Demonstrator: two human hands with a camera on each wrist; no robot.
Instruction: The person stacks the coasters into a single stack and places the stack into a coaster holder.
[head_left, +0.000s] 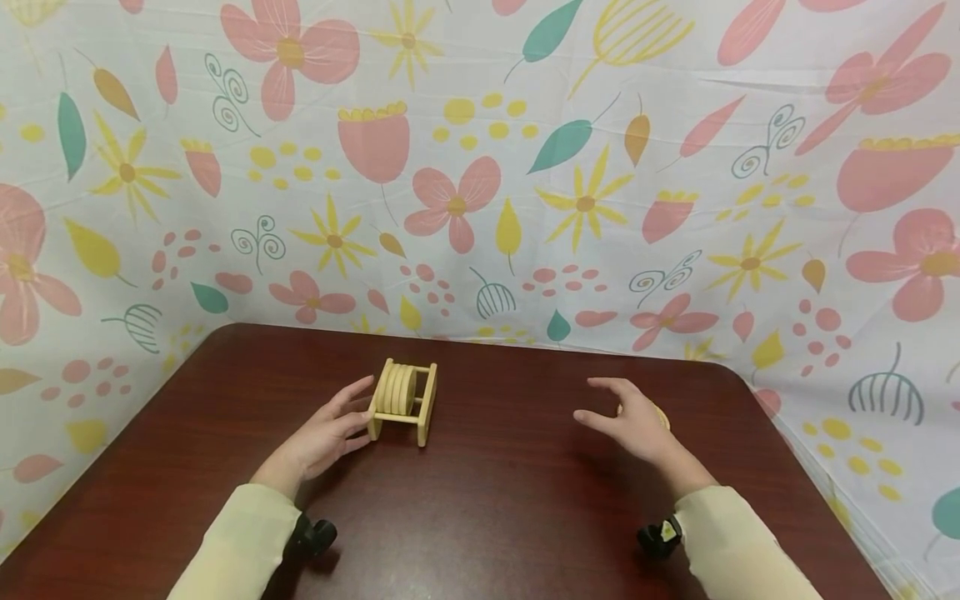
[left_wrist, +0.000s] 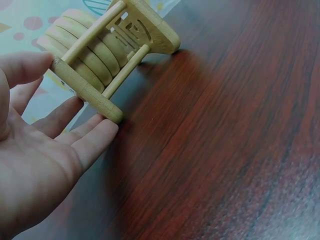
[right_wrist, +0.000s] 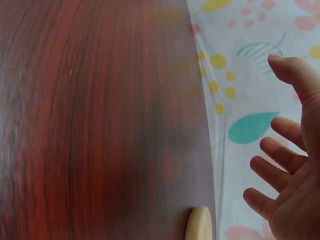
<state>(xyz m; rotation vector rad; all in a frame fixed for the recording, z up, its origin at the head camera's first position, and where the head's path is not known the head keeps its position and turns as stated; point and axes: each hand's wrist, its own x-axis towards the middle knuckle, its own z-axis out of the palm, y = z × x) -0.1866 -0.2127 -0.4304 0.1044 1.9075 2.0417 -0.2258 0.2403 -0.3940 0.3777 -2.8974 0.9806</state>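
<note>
A pale wooden rack (head_left: pixel 426 408) with several round wooden discs (head_left: pixel 396 390) standing upright in it is on the table, left of the middle. Against the rack's left side panel, my left hand (head_left: pixel 322 433) rests with fingers spread and fairly straight. The left wrist view shows the thumb and fingertips (left_wrist: pixel 107 131) at that panel (left_wrist: pixel 87 90). On the right, my right hand (head_left: pixel 633 425) hovers with fingers apart, holding nothing. Mostly hidden behind it lies a round wooden disc (head_left: pixel 663 418), whose edge also appears as a wooden disc (right_wrist: pixel 199 225) in the right wrist view.
The dark red-brown table (head_left: pixel 495 500) has rounded far corners. A white cloth (head_left: pixel 465 275) printed with flowers and leaves hangs behind and beside it. Black wrist devices (head_left: pixel 660 537) sit at both cuffs.
</note>
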